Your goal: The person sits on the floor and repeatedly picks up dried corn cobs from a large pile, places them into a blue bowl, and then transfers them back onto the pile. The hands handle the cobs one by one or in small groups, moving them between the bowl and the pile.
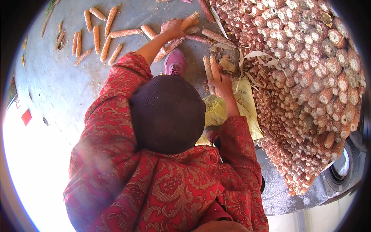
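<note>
My left hand (173, 28) reaches out over the floor and grips a bare corncob (190, 21), with another cob (192, 30) just under it. Several more cobs lie close by, among them a reddish one (199, 39) and one near the pink shoe (175, 62). Closer to me on the right, my right hand (222, 86) is closed around the lower part of two upright cobs, a paler one (207, 68) and an orange one (214, 68). Dry husk scraps (227, 64) lie just beyond that hand. Its fingertips are partly hidden.
A tall stack of corncobs (304, 72), ends outward, rises along the right side. A yellow woven sack (249, 107) lies at its foot. Loose cobs (96, 39) are scattered over the grey floor (72, 84) at left. A wheel (342, 165) stands behind the stack.
</note>
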`<state>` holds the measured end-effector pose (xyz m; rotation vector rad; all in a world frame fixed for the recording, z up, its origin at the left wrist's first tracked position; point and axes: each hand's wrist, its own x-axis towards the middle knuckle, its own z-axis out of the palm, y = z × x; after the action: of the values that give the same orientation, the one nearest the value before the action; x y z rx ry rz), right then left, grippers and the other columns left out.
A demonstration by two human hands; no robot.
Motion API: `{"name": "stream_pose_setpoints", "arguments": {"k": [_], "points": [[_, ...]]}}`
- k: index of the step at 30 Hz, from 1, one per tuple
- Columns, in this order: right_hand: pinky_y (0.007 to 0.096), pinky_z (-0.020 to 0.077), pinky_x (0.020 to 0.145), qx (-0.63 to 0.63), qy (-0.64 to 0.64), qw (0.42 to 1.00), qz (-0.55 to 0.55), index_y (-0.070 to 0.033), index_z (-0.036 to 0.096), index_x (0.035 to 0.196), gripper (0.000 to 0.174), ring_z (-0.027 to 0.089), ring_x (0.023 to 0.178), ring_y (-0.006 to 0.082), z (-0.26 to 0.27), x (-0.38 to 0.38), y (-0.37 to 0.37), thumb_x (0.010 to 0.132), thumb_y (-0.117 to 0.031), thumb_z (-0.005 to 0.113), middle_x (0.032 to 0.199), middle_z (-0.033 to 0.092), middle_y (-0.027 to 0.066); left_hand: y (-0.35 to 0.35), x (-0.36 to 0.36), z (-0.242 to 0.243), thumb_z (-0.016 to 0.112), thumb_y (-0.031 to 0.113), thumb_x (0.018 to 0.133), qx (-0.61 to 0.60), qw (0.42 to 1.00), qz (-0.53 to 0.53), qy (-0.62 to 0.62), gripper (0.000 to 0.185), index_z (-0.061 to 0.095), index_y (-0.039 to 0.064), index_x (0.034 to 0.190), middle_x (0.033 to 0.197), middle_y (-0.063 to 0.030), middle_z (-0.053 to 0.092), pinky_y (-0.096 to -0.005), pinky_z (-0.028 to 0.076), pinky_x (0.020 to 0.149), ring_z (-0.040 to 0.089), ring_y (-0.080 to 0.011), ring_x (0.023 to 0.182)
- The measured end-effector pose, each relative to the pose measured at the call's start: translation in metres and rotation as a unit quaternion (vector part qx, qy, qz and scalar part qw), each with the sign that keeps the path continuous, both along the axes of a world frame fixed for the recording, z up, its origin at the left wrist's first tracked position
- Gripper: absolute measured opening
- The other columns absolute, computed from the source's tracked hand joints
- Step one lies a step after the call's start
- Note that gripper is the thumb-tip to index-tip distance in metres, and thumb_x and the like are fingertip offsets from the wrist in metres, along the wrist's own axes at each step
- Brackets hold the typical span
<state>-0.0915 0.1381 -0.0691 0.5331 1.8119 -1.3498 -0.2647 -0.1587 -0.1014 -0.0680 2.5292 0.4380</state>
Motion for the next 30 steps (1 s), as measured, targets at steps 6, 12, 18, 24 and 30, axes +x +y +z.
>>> {"name": "stream_pose_setpoints", "arguments": {"k": [6,12,18,24,30], "points": [[0.0345,0.0546,0.066,-0.187,-0.056,0.959,-0.204,0.003,0.06,0.109,0.034,0.066,0.071,0.0208,0.033,0.045,-0.013,0.077,-0.002,0.07,0.088,0.066,0.0098,-0.017,0.001,0.023,0.083,0.036,0.058,0.158,0.986,-0.034,-0.03,0.081,0.052,0.006,0.127,0.118,-0.0234,0.062,-0.0448,0.047,0.094,0.059,-0.0383,0.111],[0.0402,0.0543,0.082,-0.326,-0.098,0.887,-0.311,0.003,0.052,0.119,0.045,0.065,0.094,0.0282,0.056,0.053,-0.021,0.079,-0.01,0.067,0.101,0.063,0.0112,0.039,0.039,0.005,0.08,0.022,0.063,0.013,0.956,-0.29,0.037,0.078,0.048,0.014,0.134,0.137,-0.0145,0.048,-0.0515,0.039,0.102,0.045,-0.037,0.128],[0.0466,0.0459,0.099,-0.471,-0.091,0.827,-0.292,0.005,0.051,0.123,0.059,0.058,0.112,0.0365,0.106,0.04,-0.004,0.075,-0.023,0.069,0.128,0.054,0.0235,0.049,0.059,-0.002,0.079,0.019,0.067,-0.009,0.928,-0.347,0.134,0.069,0.048,0.016,0.128,0.117,-0.012,0.052,-0.0536,0.044,0.088,0.052,-0.0343,0.112],[0.0444,0.0485,0.095,-0.439,0.023,0.849,-0.293,0.005,0.057,0.115,0.049,0.061,0.107,0.0347,0.147,0.035,0.002,0.073,-0.019,0.069,0.119,0.06,0.0225,0.053,0.056,0.006,0.078,0.017,0.07,0.046,0.958,-0.274,0.077,0.068,0.047,0.014,0.13,0.12,-0.0176,0.054,-0.0529,0.045,0.091,0.054,-0.0377,0.113],[0.0432,0.0527,0.09,-0.369,0.105,0.905,-0.185,0.005,0.05,0.124,0.055,0.064,0.099,0.0308,0.182,0.026,0.008,0.077,-0.02,0.067,0.109,0.062,0.0188,0.023,0.063,-0.01,0.082,0.026,0.064,0.027,0.999,-0.044,0.009,0.078,0.047,0.007,0.131,0.117,-0.0204,0.063,-0.0485,0.05,0.091,0.062,-0.0384,0.108]]}}
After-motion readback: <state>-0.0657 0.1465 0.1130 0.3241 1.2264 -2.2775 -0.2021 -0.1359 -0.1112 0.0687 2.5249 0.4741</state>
